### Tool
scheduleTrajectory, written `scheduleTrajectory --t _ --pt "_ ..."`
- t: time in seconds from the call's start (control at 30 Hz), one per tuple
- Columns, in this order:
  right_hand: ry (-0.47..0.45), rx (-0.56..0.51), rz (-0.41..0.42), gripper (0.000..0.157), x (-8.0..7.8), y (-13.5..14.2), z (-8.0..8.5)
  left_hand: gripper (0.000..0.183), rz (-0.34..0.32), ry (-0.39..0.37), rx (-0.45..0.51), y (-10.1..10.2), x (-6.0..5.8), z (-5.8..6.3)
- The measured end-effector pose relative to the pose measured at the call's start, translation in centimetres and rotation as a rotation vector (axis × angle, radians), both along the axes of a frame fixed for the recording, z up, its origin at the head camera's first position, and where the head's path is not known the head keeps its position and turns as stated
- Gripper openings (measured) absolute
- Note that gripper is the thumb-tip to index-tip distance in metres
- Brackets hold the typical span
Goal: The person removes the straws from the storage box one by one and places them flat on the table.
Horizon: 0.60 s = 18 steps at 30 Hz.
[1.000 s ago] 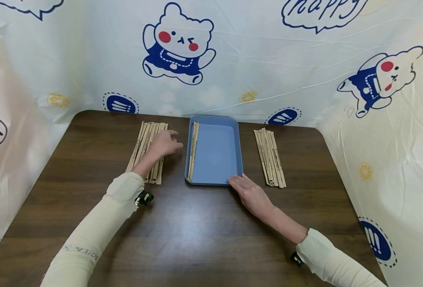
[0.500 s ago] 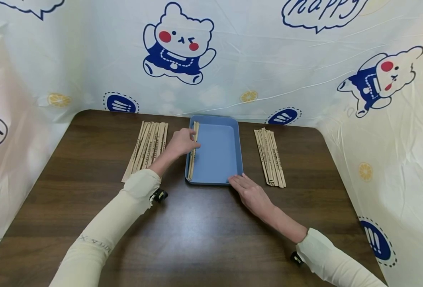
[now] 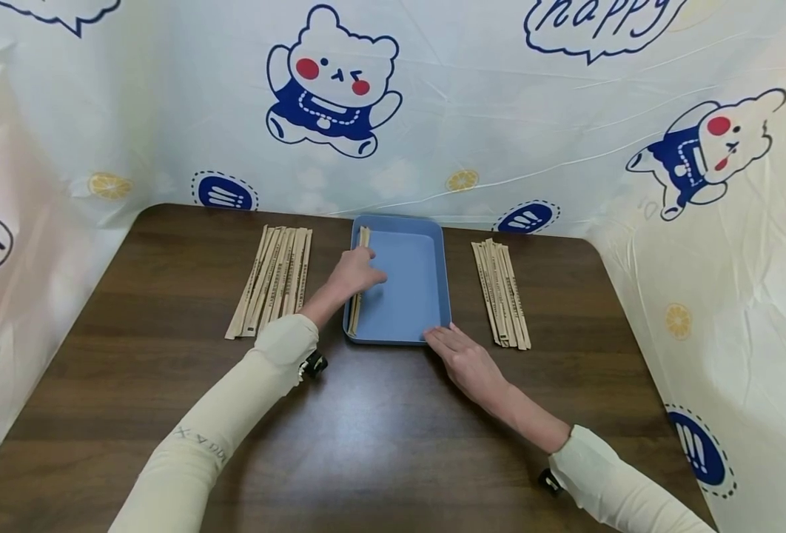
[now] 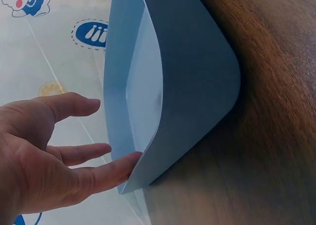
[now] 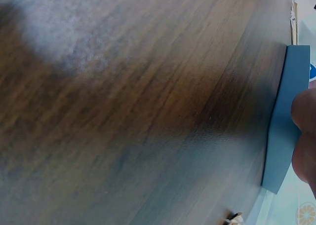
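A blue rectangular tray (image 3: 406,285) lies on the table, with slim tan paper-wrapped sticks (image 3: 364,235) along the inside of its left wall. My left hand (image 3: 355,272) is over the tray's left side and partly covers those sticks. Its fingers are spread with nothing between them in the left wrist view, one fingertip (image 4: 132,161) overlapping the tray rim. My right hand (image 3: 469,363) rests its straight fingers on the tray's near right corner. The right wrist view shows only part of that hand (image 5: 307,131) against the tray wall (image 5: 286,116).
On the brown wooden table (image 3: 366,444), a fanned bundle of similar wrapped sticks (image 3: 273,277) lies left of the tray. Another, narrower bundle (image 3: 502,294) lies to its right. A printed white cloth (image 3: 446,111) hangs close behind the tray and along both sides.
My left hand has moved right, from beside the left bundle to over the tray, with its fingers now spread. My right hand and the tray have stayed in place.
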State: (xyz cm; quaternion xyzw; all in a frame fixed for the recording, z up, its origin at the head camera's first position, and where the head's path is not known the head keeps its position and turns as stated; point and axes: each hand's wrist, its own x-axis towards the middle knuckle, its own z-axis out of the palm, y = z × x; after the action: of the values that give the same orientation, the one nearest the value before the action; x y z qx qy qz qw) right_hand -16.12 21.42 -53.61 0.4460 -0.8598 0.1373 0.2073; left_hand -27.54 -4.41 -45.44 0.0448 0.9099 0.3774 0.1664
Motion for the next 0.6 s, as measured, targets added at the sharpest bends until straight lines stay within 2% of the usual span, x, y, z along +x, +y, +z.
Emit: scheduleTrajectory --t 0.27,0.6 --pt "-0.006 0.013 -0.008 0.043 0.1 0.1 -0.1 0.062 0.002 0.004 -0.014 0.4 -0.6 -0.9" --pt "-0.005 0.008 -0.007 0.045 0.0 0.2 -0.1 0.061 -0.003 0.005 0.007 0.7 -0.5 -1.3"
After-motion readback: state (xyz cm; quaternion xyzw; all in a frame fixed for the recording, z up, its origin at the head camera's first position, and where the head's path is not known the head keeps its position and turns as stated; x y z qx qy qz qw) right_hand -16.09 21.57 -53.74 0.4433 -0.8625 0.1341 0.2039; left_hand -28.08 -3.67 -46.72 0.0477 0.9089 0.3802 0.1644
